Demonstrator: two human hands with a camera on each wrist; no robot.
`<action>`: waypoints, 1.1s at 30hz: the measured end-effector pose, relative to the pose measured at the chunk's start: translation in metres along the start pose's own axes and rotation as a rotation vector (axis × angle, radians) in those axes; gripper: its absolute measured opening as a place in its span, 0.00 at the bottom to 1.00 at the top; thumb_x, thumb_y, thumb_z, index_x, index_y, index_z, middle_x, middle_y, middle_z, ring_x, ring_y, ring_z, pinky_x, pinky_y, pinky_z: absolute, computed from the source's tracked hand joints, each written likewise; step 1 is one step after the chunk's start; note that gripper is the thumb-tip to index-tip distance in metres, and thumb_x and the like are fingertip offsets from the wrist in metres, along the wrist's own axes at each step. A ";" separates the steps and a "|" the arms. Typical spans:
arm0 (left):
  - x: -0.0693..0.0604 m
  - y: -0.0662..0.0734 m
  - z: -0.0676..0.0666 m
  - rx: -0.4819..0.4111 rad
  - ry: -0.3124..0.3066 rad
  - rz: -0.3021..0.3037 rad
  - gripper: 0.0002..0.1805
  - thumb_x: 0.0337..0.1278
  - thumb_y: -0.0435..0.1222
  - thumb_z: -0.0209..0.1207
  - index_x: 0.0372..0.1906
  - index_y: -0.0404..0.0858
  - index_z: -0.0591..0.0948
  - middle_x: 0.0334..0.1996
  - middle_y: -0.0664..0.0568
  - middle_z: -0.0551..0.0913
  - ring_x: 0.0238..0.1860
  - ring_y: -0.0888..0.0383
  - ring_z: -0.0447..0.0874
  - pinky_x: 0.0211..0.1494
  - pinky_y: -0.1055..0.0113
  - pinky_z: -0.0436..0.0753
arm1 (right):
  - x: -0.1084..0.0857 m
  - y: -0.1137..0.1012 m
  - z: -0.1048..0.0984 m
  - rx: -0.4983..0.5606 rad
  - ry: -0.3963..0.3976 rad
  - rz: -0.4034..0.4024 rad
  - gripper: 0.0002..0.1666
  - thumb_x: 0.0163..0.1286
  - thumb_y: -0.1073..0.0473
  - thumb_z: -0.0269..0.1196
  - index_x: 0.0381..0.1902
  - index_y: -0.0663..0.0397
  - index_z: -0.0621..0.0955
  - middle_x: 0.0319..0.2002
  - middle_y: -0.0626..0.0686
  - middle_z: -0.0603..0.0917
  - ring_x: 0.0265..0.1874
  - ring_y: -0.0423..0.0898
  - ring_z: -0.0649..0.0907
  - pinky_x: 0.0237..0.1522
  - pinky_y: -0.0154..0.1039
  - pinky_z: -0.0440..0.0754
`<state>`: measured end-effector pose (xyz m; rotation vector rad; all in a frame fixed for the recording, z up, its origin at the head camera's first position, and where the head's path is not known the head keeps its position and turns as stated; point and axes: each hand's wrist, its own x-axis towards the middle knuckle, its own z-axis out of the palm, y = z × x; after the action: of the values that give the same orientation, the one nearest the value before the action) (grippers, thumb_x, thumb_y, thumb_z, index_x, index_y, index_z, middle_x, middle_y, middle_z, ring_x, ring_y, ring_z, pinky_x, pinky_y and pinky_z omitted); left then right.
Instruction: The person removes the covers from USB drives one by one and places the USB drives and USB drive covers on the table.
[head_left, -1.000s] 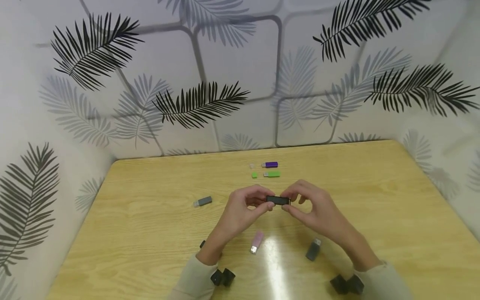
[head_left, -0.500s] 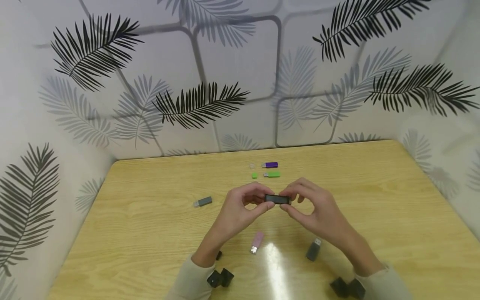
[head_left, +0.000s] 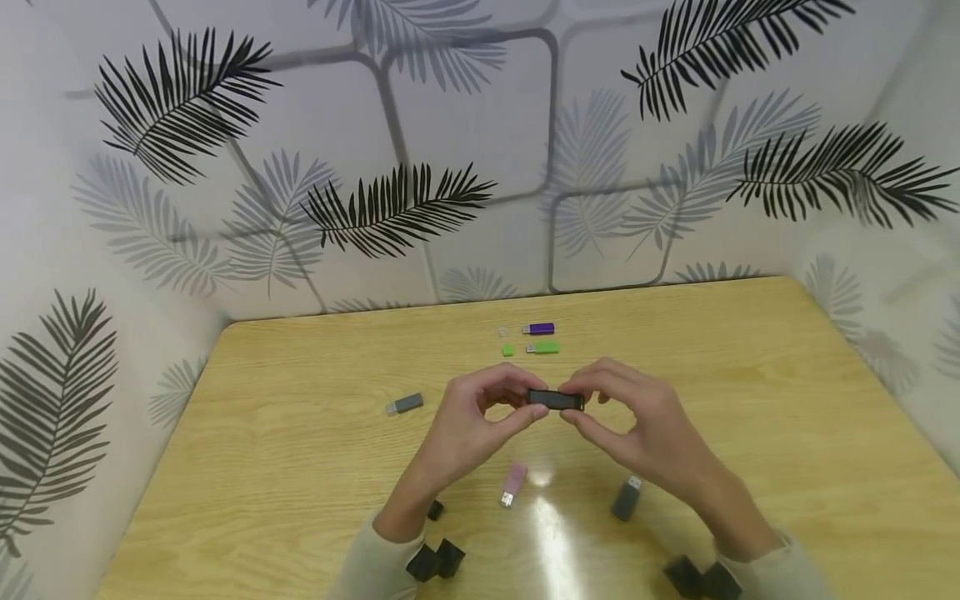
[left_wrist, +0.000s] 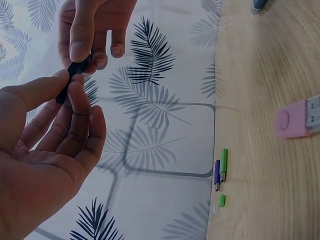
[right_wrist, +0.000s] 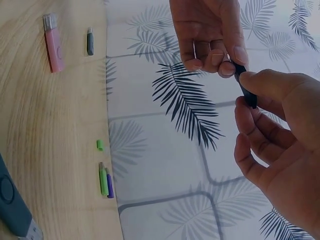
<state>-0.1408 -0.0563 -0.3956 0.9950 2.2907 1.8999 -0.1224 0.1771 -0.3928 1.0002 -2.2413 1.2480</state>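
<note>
Black stick (head_left: 556, 400) is held clear of the table (head_left: 262, 467), roughly parallel to the back edge. Left hand (head_left: 476, 412) pinches one end, right hand (head_left: 641, 417) the other; thumb and fingertips of each are clamped on it. Pink USB stick (head_left: 513, 483) lies well apart from the back edge, dark grey USB stick (head_left: 626, 499) to its right. Slate USB stick (head_left: 406, 403) sits toward the left edge. Near the back edge: green USB stick (head_left: 543, 347) beside green cap (head_left: 507, 351), purple USB stick (head_left: 539, 329) beside clear cap (head_left: 503, 332).
</note>
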 end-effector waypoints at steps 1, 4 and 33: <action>0.000 0.001 0.000 -0.001 -0.002 0.003 0.09 0.62 0.29 0.69 0.46 0.36 0.85 0.35 0.51 0.88 0.36 0.58 0.86 0.50 0.60 0.87 | 0.001 -0.001 0.000 0.000 0.003 -0.018 0.18 0.59 0.71 0.75 0.46 0.51 0.87 0.42 0.44 0.87 0.36 0.39 0.82 0.41 0.28 0.78; -0.001 0.003 -0.002 -0.010 -0.013 0.013 0.09 0.62 0.29 0.69 0.46 0.36 0.85 0.35 0.49 0.88 0.35 0.57 0.85 0.50 0.59 0.86 | 0.002 -0.003 -0.001 0.005 0.014 -0.074 0.20 0.57 0.72 0.74 0.46 0.51 0.86 0.42 0.44 0.86 0.36 0.39 0.82 0.41 0.28 0.78; -0.004 0.011 -0.015 -0.069 -0.104 0.050 0.09 0.59 0.25 0.69 0.44 0.34 0.87 0.37 0.50 0.87 0.37 0.55 0.85 0.48 0.59 0.86 | 0.004 -0.017 -0.006 0.051 -0.006 -0.159 0.14 0.76 0.53 0.64 0.46 0.58 0.86 0.41 0.50 0.87 0.36 0.41 0.84 0.43 0.27 0.82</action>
<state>-0.1380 -0.0710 -0.3830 1.1245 2.1488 1.8823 -0.1121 0.1747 -0.3771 1.1780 -2.0978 1.2389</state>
